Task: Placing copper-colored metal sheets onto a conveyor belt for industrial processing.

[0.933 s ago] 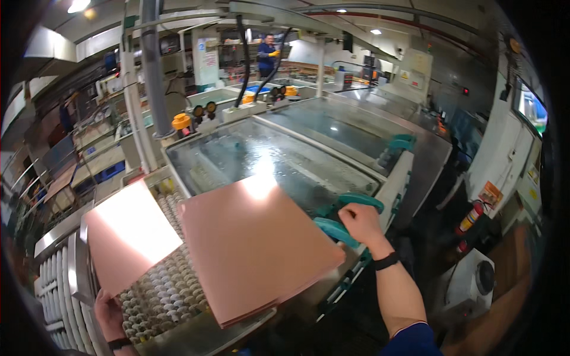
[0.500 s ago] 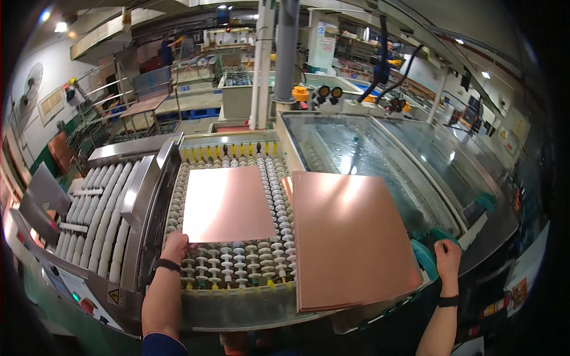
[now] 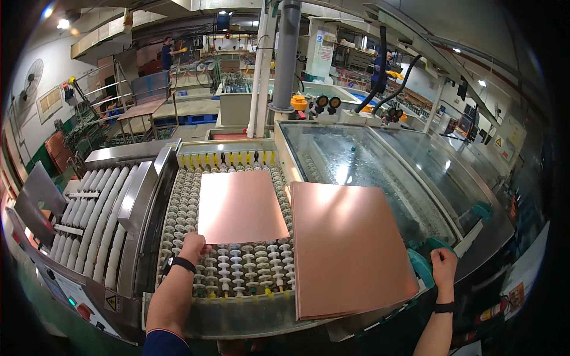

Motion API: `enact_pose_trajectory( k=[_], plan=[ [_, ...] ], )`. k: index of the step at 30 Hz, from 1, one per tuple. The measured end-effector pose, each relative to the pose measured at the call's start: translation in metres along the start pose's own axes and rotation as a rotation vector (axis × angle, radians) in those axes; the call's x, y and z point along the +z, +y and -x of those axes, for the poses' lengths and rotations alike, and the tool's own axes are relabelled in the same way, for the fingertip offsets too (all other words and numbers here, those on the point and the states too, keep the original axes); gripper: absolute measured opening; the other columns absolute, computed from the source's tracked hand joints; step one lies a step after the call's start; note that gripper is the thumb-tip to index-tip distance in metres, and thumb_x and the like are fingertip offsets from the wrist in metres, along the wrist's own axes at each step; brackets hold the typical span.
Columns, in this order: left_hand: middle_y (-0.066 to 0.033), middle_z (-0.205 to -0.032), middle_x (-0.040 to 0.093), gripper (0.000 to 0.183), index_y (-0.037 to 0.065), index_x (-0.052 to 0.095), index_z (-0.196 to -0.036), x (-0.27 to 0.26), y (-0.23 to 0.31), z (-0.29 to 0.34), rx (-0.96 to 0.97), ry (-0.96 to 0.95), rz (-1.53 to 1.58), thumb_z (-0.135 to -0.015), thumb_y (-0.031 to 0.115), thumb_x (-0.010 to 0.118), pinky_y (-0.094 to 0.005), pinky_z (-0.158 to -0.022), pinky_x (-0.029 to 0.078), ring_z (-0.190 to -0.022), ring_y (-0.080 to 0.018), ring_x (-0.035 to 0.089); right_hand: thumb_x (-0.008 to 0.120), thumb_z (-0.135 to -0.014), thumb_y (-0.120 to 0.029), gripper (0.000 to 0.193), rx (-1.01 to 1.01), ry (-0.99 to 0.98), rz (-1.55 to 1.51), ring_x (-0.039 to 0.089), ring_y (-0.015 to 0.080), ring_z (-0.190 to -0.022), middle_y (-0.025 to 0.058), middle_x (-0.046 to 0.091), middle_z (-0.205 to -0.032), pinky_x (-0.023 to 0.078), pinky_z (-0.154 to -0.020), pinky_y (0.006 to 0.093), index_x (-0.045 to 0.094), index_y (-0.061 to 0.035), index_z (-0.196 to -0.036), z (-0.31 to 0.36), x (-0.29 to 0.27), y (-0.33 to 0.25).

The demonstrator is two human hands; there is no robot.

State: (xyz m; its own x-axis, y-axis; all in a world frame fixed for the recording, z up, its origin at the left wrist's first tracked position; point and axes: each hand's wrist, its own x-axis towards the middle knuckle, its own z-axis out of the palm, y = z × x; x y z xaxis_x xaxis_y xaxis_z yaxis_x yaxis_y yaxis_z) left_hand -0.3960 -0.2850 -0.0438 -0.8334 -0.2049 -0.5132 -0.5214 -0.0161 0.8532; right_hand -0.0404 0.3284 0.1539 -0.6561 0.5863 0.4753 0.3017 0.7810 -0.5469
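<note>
A thin copper-coloured sheet [image 3: 242,206] lies over the white roller wheels [image 3: 240,270] of the conveyor in front of me. At its near left corner, the fingers of my left hand [image 3: 193,246] are closed on the edge. To the right, a stack of larger copper-coloured sheets [image 3: 353,255] rests across the conveyor's side and the glass-covered tank. My right hand [image 3: 444,264] is curled beyond the stack's right edge, close to a teal handle-like piece [image 3: 421,268]. Whatever its fingers may hold is hidden.
White rollers in a steel-framed section [image 3: 107,213] stand at the left, with a control panel [image 3: 80,302] below. Glass lids [image 3: 356,157] cover the tank at the right. A grey upright pipe [image 3: 287,59] rises behind the conveyor. Two people work far back.
The single copper-coloured sheet has shifted right over the wheels, nearer the stack, and my left hand has moved along with it. My right hand stays beside the teal piece.
</note>
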Motion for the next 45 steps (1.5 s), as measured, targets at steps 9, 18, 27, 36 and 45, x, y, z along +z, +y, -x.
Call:
enact_pose_trajectory(
  k=[9, 18, 27, 36, 45],
  plan=[
    [-0.0288, -0.082, 0.068, 0.028, -0.006, 0.071, -0.083, 0.012, -0.005, -0.005, 0.466, 0.117, -0.894, -0.079, 0.02, 0.061, -0.0501, -0.074, 0.052, -0.084, -0.0472, 0.066, 0.067, -0.087, -0.015, 0.019, -0.001, 0.046, -0.003, 0.058, 0.0191, -0.062, 0.012, 0.062, -0.068, 0.046, -0.061, 0.0338, 0.067, 0.0043, -0.086, 0.004, -0.006, 0.001],
    [-0.0138, -0.069, 0.066, 0.005, -0.004, 0.067, -0.081, -0.01, -0.024, -0.054, 0.441, 0.096, -0.685, -0.083, 0.0, 0.066, -0.0396, -0.053, 0.049, -0.057, -0.0277, 0.061, 0.068, -0.086, -0.026, 0.023, -0.026, 0.02, 0.057, 0.068, 0.032, -0.075, 0.015, 0.07, -0.082, 0.052, -0.067, 0.0399, 0.073, -0.0042, -0.088, 0.0, 0.002, -0.011],
    [-0.0169, -0.084, 0.066, 0.008, -0.001, 0.058, -0.093, 0.002, -0.027, -0.099, 0.222, -0.054, -0.392, -0.09, 0.001, 0.051, -0.0333, -0.046, 0.046, -0.068, -0.023, 0.063, 0.063, -0.087, -0.031, 0.025, -0.029, 0.006, 0.011, 0.068, 0.0328, -0.074, 0.0117, 0.071, -0.079, 0.051, -0.066, 0.0437, 0.074, -0.0084, -0.086, 0.001, -0.008, -0.008],
    [-0.0049, -0.065, 0.052, 0.011, 0.005, 0.057, -0.083, 0.035, -0.002, -0.019, 0.174, -0.065, -0.008, -0.084, -0.005, 0.053, -0.0288, -0.04, 0.036, -0.05, -0.0173, 0.047, 0.063, -0.087, -0.031, 0.025, 0.05, -0.025, 0.023, 0.068, 0.0323, -0.079, 0.0117, 0.071, -0.082, 0.051, -0.07, 0.0428, 0.074, -0.0091, -0.087, 0.005, -0.015, -0.008],
    [-0.0094, -0.063, 0.061, 0.02, -0.001, 0.068, -0.079, 0.039, -0.008, -0.031, 0.239, -0.1, -0.22, -0.085, 0.018, 0.072, -0.0356, -0.043, 0.036, -0.05, -0.0181, 0.053, 0.066, -0.086, -0.027, 0.023, -0.051, 0.01, 0.015, 0.067, 0.0316, -0.075, 0.0144, 0.07, -0.08, 0.051, -0.067, 0.0404, 0.074, -0.0056, -0.086, 0.002, -0.003, -0.008]
  ],
)
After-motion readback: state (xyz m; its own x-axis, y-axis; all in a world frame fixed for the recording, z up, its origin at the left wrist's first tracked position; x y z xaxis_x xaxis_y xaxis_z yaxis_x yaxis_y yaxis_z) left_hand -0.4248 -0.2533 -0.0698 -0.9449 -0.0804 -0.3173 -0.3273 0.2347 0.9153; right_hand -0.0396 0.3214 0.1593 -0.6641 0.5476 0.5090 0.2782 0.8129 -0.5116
